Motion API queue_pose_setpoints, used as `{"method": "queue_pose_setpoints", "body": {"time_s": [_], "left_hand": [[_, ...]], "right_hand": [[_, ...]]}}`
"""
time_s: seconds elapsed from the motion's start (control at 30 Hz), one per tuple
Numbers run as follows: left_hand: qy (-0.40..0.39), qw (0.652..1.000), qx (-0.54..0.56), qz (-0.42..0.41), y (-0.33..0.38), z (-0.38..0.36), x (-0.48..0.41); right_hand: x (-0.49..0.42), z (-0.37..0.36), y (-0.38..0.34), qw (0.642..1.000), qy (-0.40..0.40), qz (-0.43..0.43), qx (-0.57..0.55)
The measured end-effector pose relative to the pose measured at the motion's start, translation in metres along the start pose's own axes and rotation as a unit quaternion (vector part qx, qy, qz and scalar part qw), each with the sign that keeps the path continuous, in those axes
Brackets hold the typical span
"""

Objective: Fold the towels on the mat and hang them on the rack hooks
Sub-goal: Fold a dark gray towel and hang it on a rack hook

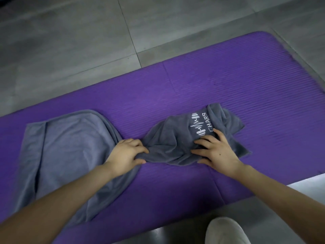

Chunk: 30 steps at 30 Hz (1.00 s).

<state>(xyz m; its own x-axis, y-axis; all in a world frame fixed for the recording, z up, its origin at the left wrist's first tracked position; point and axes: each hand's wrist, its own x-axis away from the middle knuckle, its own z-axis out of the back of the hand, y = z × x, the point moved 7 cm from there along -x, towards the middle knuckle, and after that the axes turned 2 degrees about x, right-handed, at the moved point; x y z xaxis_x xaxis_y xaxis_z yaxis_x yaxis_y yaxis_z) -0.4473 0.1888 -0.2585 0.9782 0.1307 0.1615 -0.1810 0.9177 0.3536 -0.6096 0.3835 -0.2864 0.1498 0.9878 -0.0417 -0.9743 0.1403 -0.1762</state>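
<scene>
Lying slantwise on a grey tiled floor (70, 41), a purple ribbed mat (202, 85) carries two towels; the dark grey towel (172, 138) sits bunched and creased near the middle of the mat, towards its right, and the light grey towel (70, 147) lies spread out on the left part, one long edge folded over and its near corner reaching the mat's front edge. A white logo (200, 127) with a jagged line and the letters CHARS shows on the upper side of the dark grey towel; the two towels meet, or almost meet, under the left hand (125, 154). That hand has its fingers and thumb curled, pinching the gathered left end of the dark grey towel, while its wrist rests over the edge of the light grey towel; the right hand (218, 152) lies flat with fingers spread and straight, pressing on the dark grey towel just below the logo, gripping nothing. Both bare forearms reach in from the bottom of the view; a pale rounded shape (226, 231), knee or shoe I cannot tell, sits at the bottom right, off the mat.
</scene>
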Motion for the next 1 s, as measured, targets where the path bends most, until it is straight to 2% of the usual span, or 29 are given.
{"method": "queue_pose_setpoints", "body": {"time_s": [0.07, 0.13, 0.17, 0.23, 0.27, 0.33, 0.4, 0.47, 0.5, 0.57, 0.6, 0.63, 0.77, 0.87, 0.93, 1.0], "left_hand": [[0.010, 0.997, 0.054, 0.047, -0.001, 0.008, -0.002], [-0.011, 0.987, 0.117, 0.105, -0.005, 0.017, -0.005], [-0.021, 0.979, 0.160, 0.127, -0.008, 0.024, -0.007], [-0.028, 0.953, 0.256, 0.159, -0.010, 0.045, -0.010], [-0.022, 0.940, 0.294, 0.171, -0.010, 0.059, -0.012], [-0.004, 0.920, 0.348, 0.178, -0.007, 0.085, -0.018], [0.021, 0.916, 0.363, 0.168, -0.001, 0.108, -0.029], [0.067, 0.926, 0.334, 0.164, -0.002, 0.124, -0.048], [0.091, 0.934, 0.302, 0.166, -0.008, 0.128, -0.059], [0.100, 0.955, 0.201, 0.193, -0.026, 0.122, -0.082], [0.088, 0.962, 0.146, 0.214, -0.036, 0.114, -0.091], [0.070, 0.963, 0.114, 0.232, -0.044, 0.102, -0.099], [0.023, 0.968, 0.082, 0.236, -0.056, 0.060, -0.113], [-0.011, 0.978, 0.019, 0.208, -0.056, 0.040, -0.114], [0.003, 0.978, -0.015, 0.209, -0.057, 0.042, -0.114], [0.033, 0.974, -0.052, 0.217, -0.059, 0.050, -0.113]], "right_hand": [[-0.001, 0.011, 0.005, 0.998, 0.027, -0.038, -0.050], [-0.006, 0.030, 0.010, 0.980, 0.025, -0.100, -0.171], [-0.008, 0.041, 0.014, 0.954, 0.007, -0.137, -0.267], [-0.009, 0.065, 0.017, 0.860, -0.074, -0.189, -0.468], [-0.008, 0.082, 0.017, 0.820, -0.109, -0.192, -0.529], [-0.008, 0.117, 0.018, 0.764, -0.155, -0.156, -0.607], [-0.014, 0.143, 0.028, 0.738, -0.154, -0.137, -0.643], [-0.026, 0.146, 0.054, 0.746, -0.109, -0.196, -0.627], [-0.033, 0.141, 0.072, 0.763, -0.068, -0.242, -0.596], [-0.045, 0.128, 0.107, 0.830, -0.001, -0.310, -0.464], [-0.047, 0.119, 0.121, 0.863, 0.012, -0.331, -0.381], [-0.045, 0.111, 0.129, 0.882, 0.015, -0.348, -0.319], [-0.017, 0.089, 0.123, 0.885, 0.038, -0.367, -0.283], [0.002, 0.068, 0.111, 0.903, -0.013, -0.339, -0.264], [0.012, 0.053, 0.110, 0.917, -0.065, -0.335, -0.208], [0.020, 0.047, 0.115, 0.921, -0.069, -0.352, -0.151]]}}
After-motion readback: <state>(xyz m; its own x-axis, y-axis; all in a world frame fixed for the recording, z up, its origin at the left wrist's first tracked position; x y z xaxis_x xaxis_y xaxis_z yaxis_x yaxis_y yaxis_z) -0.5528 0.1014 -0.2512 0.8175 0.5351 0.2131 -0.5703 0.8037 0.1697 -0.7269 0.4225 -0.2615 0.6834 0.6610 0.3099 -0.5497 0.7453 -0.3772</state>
